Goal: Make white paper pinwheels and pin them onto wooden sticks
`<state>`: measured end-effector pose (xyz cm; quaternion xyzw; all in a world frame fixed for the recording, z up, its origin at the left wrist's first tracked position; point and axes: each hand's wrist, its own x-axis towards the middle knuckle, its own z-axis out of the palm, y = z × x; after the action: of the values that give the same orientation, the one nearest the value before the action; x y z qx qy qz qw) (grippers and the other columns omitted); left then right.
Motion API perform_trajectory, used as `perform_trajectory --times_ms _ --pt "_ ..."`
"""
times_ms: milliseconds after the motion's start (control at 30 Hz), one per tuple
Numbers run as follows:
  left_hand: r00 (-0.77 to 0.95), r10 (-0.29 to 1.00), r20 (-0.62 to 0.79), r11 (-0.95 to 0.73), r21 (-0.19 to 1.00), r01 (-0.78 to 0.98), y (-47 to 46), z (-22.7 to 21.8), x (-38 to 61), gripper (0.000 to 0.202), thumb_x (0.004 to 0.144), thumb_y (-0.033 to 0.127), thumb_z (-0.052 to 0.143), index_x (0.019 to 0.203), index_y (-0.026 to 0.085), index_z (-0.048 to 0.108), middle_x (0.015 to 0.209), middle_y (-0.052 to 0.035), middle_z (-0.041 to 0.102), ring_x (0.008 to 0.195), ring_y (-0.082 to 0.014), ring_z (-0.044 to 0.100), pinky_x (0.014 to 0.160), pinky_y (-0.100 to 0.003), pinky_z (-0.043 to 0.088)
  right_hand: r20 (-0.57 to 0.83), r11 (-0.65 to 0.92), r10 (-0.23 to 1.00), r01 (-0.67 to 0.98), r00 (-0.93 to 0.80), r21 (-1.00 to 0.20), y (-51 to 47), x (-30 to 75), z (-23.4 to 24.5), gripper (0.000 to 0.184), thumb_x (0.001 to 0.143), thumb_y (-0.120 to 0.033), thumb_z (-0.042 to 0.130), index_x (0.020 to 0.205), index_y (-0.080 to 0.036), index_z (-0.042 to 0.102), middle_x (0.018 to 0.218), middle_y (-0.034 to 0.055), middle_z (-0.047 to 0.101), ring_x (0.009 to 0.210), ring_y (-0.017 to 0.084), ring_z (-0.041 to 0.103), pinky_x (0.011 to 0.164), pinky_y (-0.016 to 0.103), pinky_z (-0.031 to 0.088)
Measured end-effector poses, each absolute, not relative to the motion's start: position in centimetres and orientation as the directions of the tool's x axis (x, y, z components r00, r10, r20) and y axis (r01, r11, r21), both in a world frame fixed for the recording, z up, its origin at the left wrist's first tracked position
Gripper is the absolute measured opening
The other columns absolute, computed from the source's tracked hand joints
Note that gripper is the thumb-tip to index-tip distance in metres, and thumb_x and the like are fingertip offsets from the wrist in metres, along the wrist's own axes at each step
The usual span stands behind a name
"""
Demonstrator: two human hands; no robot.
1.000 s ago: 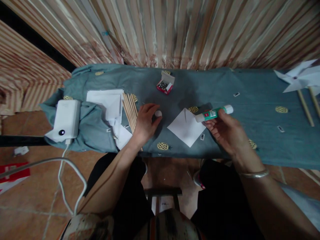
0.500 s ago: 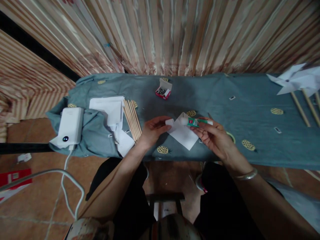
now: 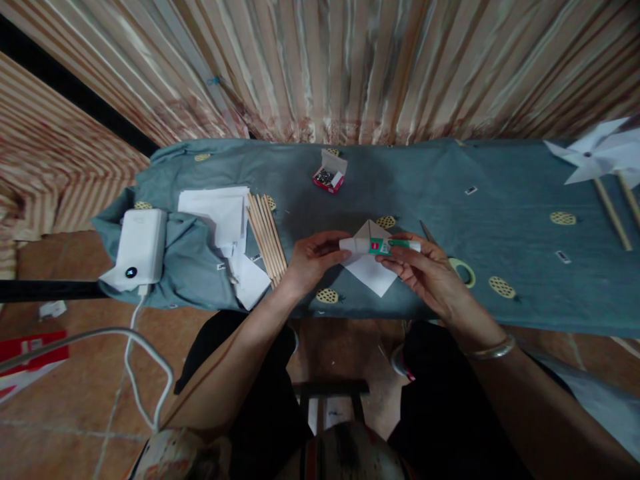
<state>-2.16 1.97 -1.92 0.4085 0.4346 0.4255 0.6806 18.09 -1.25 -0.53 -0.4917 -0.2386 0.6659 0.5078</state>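
Observation:
Between my two hands a green and white glue stick (image 3: 379, 247) lies level above the table. My right hand (image 3: 425, 270) is closed round its body. With thumb and fingers, my left hand (image 3: 315, 261) pinches the white cap (image 3: 352, 246) at the stick's left end; cap and stick meet in one line. Under them a square white sheet of paper (image 3: 376, 277) with a crease near its far corner rests on the cloth. Scissors with a green handle (image 3: 463, 272) lie partly hidden behind my right hand.
To the left are wooden sticks (image 3: 266, 233), white paper sheets (image 3: 213, 200) and a white power bank (image 3: 141, 245) with a cable. An open red box of small metal pins (image 3: 330, 175) stands farther back. Paper pinwheels (image 3: 587, 155) lie far right on the blue-green tablecloth (image 3: 515, 200).
The cap in my left hand and the glue stick in my right have come together; a gap showed between them before. The view has shifted slightly, showing more of the green handle.

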Motion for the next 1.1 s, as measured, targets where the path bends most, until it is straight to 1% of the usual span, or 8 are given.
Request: perform_trajectory --times_ms 100,200,400,600,733,933,1033,1100 --pt "0.259 0.938 -0.231 0.286 0.938 -0.199 1.9 -1.9 -2.1 0.036 0.059 0.024 0.084 0.093 0.016 0.074 0.087 -0.0031 0.074 0.082 -0.0153 0.068 0.083 -0.031 0.054 -0.4 -0.367 0.917 -0.401 -0.002 -0.839 -1.3 18.0 -0.5 0.026 0.062 -0.029 0.085 0.082 -0.024 0.069 0.081 -0.0033 0.073 0.068 0.011 0.071 0.071 0.022 0.061" --pt "0.257 0.944 -0.209 0.252 0.957 -0.145 1.7 -1.8 -2.0 0.036 0.059 0.025 0.084 0.093 0.016 0.074 0.085 -0.0035 0.074 0.081 -0.0157 0.068 0.083 -0.032 0.055 -0.402 -0.375 0.915 -0.382 -0.009 -0.845 -1.3 17.9 -0.4 0.028 0.06 -0.032 0.086 0.08 -0.023 0.069 0.08 -0.0028 0.074 0.068 0.011 0.071 0.069 0.021 0.061" --pt "0.246 0.95 -0.194 0.219 0.972 -0.08 1.2 -1.7 -1.9 0.036 0.06 0.029 0.084 0.092 0.016 0.075 0.086 -0.0051 0.075 0.079 -0.0161 0.069 0.081 -0.032 0.056 -0.432 -0.41 0.902 -0.317 0.0 -0.855 -1.3 17.6 -0.4 0.032 0.058 -0.038 0.088 0.077 -0.02 0.069 0.068 -0.0006 0.072 0.058 0.01 0.067 0.054 0.018 0.055" --pt "0.256 0.948 -0.186 0.192 0.981 0.005 0.8 -1.4 -2.2 0.035 0.062 0.031 0.083 0.093 0.015 0.075 0.09 -0.0069 0.075 0.083 -0.018 0.07 0.081 -0.033 0.057 -0.438 -0.427 0.899 -0.268 -0.02 -0.863 -1.2 17.4 -0.5 0.032 0.058 -0.042 0.087 0.072 -0.019 0.07 0.062 -0.0002 0.07 0.053 0.009 0.063 0.049 0.019 0.052" --pt "0.276 0.951 -0.137 0.132 0.991 0.035 0.7 -1.1 -2.2 0.034 0.065 0.032 0.082 0.094 0.016 0.075 0.095 -0.0075 0.075 0.086 -0.0188 0.07 0.081 -0.031 0.056 -0.387 -0.382 0.922 -0.243 -0.029 -0.892 -1.2 17.1 -0.4 0.03 0.061 -0.042 0.085 0.072 -0.018 0.071 0.061 0.0001 0.07 0.054 0.01 0.064 0.048 0.019 0.052" --pt "0.253 0.964 -0.088 0.057 0.99 0.127 0.5 -1.0 -2.3 0.031 0.066 0.037 0.082 0.089 0.017 0.076 0.09 -0.0081 0.075 0.082 -0.0191 0.069 0.075 -0.03 0.055 -0.327 -0.329 0.944 -0.198 -0.041 -0.923 -1.3 16.5 -0.9 0.032 0.062 -0.044 0.084 0.069 -0.017 0.07 0.057 0.0004 0.069 0.048 0.01 0.061 0.044 0.021 0.05" --pt "0.26 0.961 -0.098 0.064 0.989 0.135 0.4 -1.1 -2.3 0.031 0.065 0.037 0.082 0.088 0.017 0.076 0.089 -0.0075 0.075 0.08 -0.0185 0.068 0.075 -0.03 0.054 -0.305 -0.309 0.951 -0.165 -0.051 -0.937 -1.3 16.4 -0.9 0.032 0.063 -0.046 0.083 0.068 -0.017 0.07 0.057 0.0007 0.069 0.048 0.01 0.06 0.044 0.021 0.049" --pt "0.246 0.961 -0.123 0.098 0.989 0.112 0.7 -1.1 -2.4 0.032 0.066 0.035 0.081 0.091 0.016 0.075 0.09 -0.007 0.075 0.08 -0.0175 0.068 0.074 -0.029 0.054 -0.278 -0.282 0.959 -0.124 -0.053 -0.951 -1.2 16.6 -0.7 0.033 0.065 -0.048 0.081 0.073 -0.017 0.07 0.06 0.0011 0.07 0.05 0.011 0.061 0.045 0.022 0.049"
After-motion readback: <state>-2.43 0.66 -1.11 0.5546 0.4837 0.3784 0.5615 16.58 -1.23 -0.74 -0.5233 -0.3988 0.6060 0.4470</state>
